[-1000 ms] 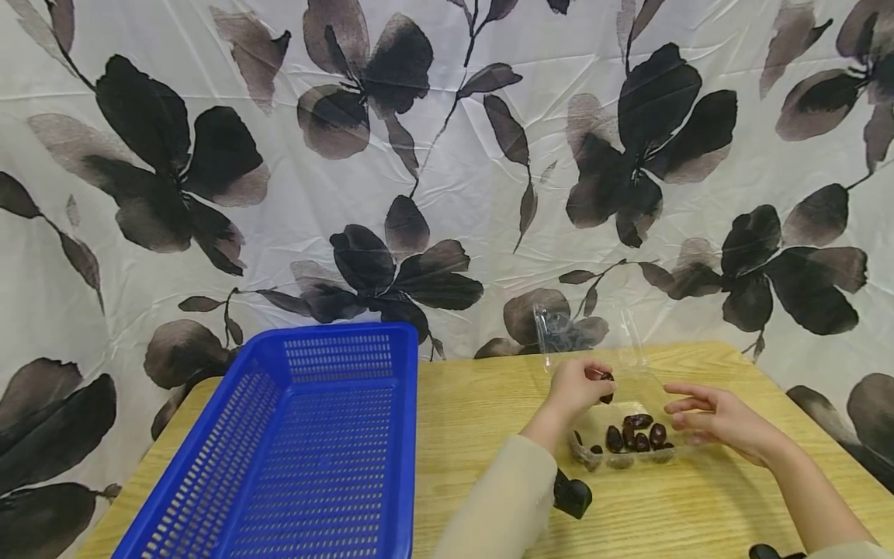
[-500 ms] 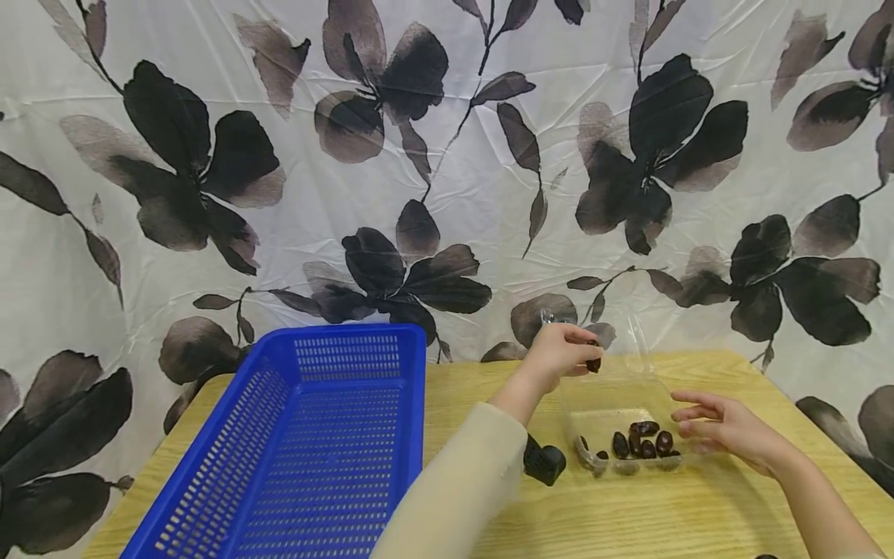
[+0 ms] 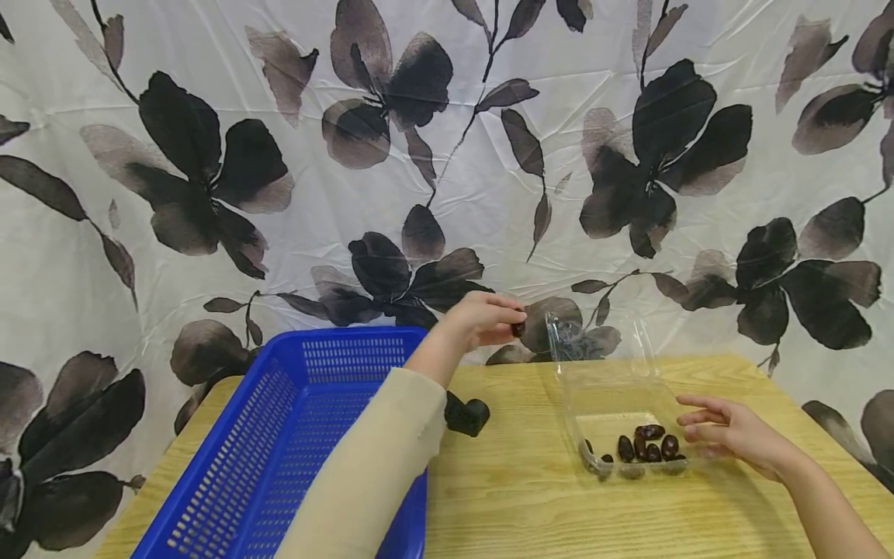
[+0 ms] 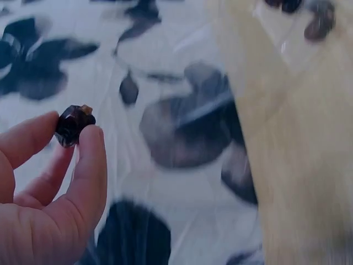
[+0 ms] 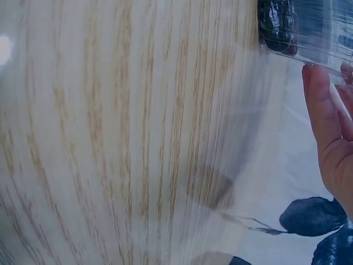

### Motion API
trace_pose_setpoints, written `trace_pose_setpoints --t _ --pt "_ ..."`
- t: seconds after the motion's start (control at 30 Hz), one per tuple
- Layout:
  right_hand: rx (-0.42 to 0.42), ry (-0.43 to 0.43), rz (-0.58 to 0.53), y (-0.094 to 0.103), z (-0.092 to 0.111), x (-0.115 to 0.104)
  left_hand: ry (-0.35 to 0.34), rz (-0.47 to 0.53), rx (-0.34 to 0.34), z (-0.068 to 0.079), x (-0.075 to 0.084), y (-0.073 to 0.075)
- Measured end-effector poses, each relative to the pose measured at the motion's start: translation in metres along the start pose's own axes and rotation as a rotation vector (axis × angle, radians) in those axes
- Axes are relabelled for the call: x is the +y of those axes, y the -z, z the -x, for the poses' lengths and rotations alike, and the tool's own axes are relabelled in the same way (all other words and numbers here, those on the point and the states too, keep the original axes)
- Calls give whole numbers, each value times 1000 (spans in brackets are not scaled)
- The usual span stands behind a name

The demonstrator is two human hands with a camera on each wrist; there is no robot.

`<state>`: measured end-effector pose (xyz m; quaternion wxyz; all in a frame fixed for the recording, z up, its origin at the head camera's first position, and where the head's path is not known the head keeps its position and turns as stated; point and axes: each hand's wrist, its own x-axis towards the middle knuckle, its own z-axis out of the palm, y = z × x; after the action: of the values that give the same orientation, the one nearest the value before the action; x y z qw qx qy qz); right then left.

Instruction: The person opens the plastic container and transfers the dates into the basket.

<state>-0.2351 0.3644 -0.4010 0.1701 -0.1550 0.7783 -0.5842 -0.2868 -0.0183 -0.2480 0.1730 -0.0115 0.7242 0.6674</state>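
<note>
My left hand [image 3: 482, 317] pinches a dark brown, shiny date [image 3: 518, 328] between thumb and fingers, raised near the basket's far right corner. Close up in the left wrist view, the date [image 4: 73, 126] has a small orange-brown tip. A clear plastic clamshell box [image 3: 615, 404], its lid standing up at the back, sits on the right of the table. Several more dates [image 3: 651, 452] lie along the box's near side. With its fingers fairly straight, my right hand [image 3: 743, 439] rests at the box's right wall; the right wrist view shows its fingertips [image 5: 317, 74] right at the clear plastic.
A large blue perforated plastic basket [image 3: 421, 497] stands on the left of the wooden table [image 3: 503, 481], partly covered by my left sleeve [image 3: 370, 458]. A black wrist device [image 3: 466, 414] hangs beneath my left wrist. Behind the table hangs a white cloth with dark flowers [image 3: 489, 194].
My left hand has lifted the date out of the box and carried it left toward the basket. The right hand has stayed beside the box. The head view has shifted slightly.
</note>
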Motion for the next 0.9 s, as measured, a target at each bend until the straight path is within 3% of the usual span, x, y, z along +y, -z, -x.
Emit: trace_pose_setpoints --t 0.17,0.4,0.67,0.9 --pt "-2 2 4 0 0 -2 48 -12 -4 2 -1 42" --pt "-15 -1 -14 1 1 -1 68 20 7 4 -18 91" --pt "-33 19 -37 0 1 -2 88 25 29 7 -43 136" --pt "-38 26 -50 -1 -1 -1 95 52 32 12 -64 164"
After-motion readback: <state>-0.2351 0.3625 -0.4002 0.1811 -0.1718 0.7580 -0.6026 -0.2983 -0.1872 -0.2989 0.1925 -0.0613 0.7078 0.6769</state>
